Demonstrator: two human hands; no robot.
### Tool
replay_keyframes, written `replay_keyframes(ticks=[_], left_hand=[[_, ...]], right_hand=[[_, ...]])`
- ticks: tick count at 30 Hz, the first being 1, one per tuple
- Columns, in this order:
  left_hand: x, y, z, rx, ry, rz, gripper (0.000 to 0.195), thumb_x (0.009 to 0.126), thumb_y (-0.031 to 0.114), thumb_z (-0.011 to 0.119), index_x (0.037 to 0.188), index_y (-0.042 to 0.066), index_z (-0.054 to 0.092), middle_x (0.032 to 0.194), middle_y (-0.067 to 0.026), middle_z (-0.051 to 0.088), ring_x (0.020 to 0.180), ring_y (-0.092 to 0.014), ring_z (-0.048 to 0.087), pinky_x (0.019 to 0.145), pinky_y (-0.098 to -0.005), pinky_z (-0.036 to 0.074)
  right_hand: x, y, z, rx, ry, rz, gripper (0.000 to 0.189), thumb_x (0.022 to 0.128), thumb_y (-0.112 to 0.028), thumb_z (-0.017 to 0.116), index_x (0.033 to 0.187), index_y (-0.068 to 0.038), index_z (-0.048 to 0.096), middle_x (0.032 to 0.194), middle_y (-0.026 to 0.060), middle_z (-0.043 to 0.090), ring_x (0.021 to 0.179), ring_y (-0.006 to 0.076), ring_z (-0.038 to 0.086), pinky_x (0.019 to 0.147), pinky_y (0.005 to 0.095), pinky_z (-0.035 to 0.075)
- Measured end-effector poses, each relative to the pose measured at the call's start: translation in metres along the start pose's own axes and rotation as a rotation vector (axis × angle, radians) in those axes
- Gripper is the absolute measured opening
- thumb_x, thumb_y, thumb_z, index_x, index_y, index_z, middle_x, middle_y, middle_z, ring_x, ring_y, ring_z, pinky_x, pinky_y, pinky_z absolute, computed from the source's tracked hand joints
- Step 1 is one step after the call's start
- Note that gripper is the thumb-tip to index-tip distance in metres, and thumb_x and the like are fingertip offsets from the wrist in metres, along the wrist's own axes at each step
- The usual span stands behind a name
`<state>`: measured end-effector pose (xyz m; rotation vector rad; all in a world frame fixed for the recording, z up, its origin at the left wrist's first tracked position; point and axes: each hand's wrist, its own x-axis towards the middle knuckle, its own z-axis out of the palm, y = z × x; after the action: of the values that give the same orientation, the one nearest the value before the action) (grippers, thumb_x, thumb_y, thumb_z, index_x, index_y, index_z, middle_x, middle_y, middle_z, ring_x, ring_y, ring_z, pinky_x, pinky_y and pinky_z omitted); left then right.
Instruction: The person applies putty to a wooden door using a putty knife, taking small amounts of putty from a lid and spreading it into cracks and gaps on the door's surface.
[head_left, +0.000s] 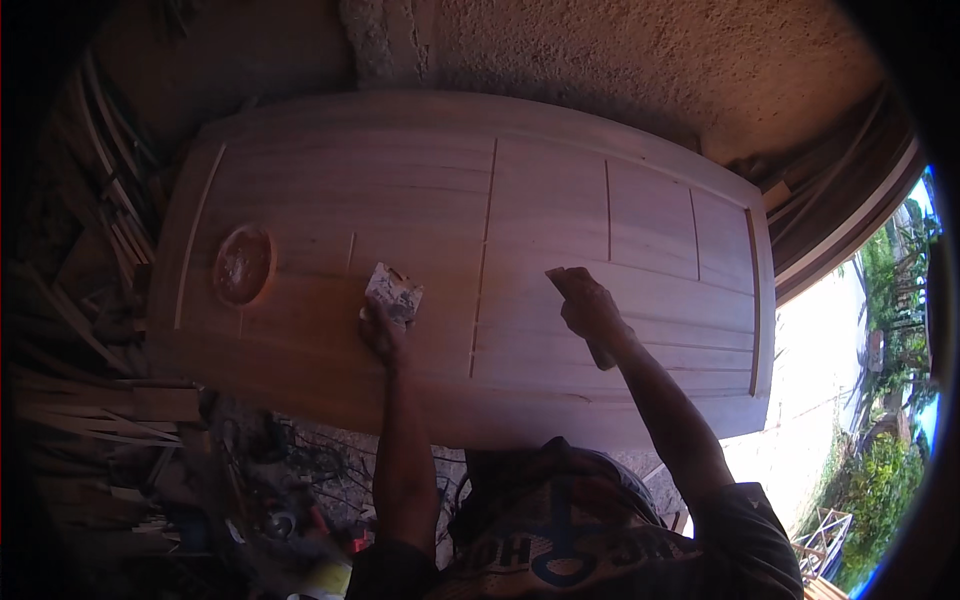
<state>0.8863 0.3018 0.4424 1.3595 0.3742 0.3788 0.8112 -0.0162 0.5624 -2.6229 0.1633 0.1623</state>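
A large wooden door panel (555, 195) with straight grooves and raised edge strips lies flat before me. In my left hand (386, 337) is a small flat piece (394, 292), smeared with whitish and dark filler, held over the left half of the panel. My right hand (591, 304) grips a scraper, probably a putty knife (602, 355). Its blade end points up and left, close to the panel right of the long middle groove; whether it touches is unclear. On the panel's left part rests a round reddish dish (244, 266) with pale residue inside.
A rough plastered wall (637, 60) rises behind the panel. Wood strips (112, 420) are piled on the left, with more timber (832, 180) at the right. Cables and clutter (322, 457) cover the ground at lower left. Bright outdoor ground (810, 367) lies to the right.
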Motion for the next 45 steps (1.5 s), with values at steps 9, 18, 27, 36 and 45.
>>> replay_keyframes(ticks=[9, 18, 27, 36, 45], left_hand=[[-0.004, 0.012, 0.004, 0.047, -0.003, -0.064, 0.049, 0.104, 0.044, 0.053, 0.099, -0.004, 0.064, 0.084, -0.004, 0.065, 0.067, -0.011, 0.059, 0.053, -0.0283, 0.049], [-0.002, 0.012, 0.005, 0.025, 0.016, -0.095, 0.051, 0.103, 0.048, 0.052, 0.099, -0.002, 0.064, 0.081, -0.0048, 0.066, 0.061, -0.011, 0.061, 0.046, -0.026, 0.051], [0.0, 0.001, 0.003, 0.059, 0.053, -0.049, 0.05, 0.104, 0.045, 0.052, 0.096, -0.004, 0.064, 0.078, -0.0055, 0.066, 0.059, -0.012, 0.061, 0.047, -0.0277, 0.05], [0.003, 0.004, 0.005, 0.041, 0.042, -0.017, 0.05, 0.104, 0.045, 0.052, 0.094, -0.002, 0.064, 0.076, -0.0045, 0.065, 0.058, -0.011, 0.059, 0.047, -0.0276, 0.048], [-0.002, 0.012, 0.006, 0.039, 0.031, -0.04, 0.05, 0.105, 0.045, 0.051, 0.093, -0.002, 0.064, 0.074, -0.0045, 0.064, 0.056, -0.011, 0.059, 0.046, -0.0276, 0.049]], right_hand=[[0.066, 0.006, -0.006, -0.123, -0.029, -0.109, 0.061, 0.08, 0.009, 0.05, 0.136, -0.016, 0.058, 0.142, 0.0103, 0.053, 0.112, 0.0361, 0.064, 0.092, 0.0477, 0.056], [0.085, 0.024, -0.001, -0.336, -0.24, -0.164, 0.064, 0.082, 0.009, 0.053, 0.142, -0.014, 0.049, 0.139, 0.012, 0.052, 0.108, 0.0371, 0.065, 0.09, 0.0492, 0.055], [0.088, 0.012, 0.001, -0.366, -0.244, -0.141, 0.049, 0.084, 0.008, 0.055, 0.129, -0.01, 0.061, 0.131, 0.0126, 0.056, 0.105, 0.0342, 0.065, 0.088, 0.0463, 0.054], [0.089, 0.016, 0.012, -0.323, -0.173, -0.214, 0.048, 0.084, 0.006, 0.055, 0.13, -0.008, 0.057, 0.127, 0.0143, 0.056, 0.093, 0.0382, 0.069, 0.08, 0.0501, 0.058], [0.085, 0.002, -0.001, -0.368, -0.27, -0.078, 0.055, 0.085, 0.006, 0.055, 0.136, -0.015, 0.054, 0.128, 0.0118, 0.056, 0.107, 0.0356, 0.064, 0.088, 0.0475, 0.054]])
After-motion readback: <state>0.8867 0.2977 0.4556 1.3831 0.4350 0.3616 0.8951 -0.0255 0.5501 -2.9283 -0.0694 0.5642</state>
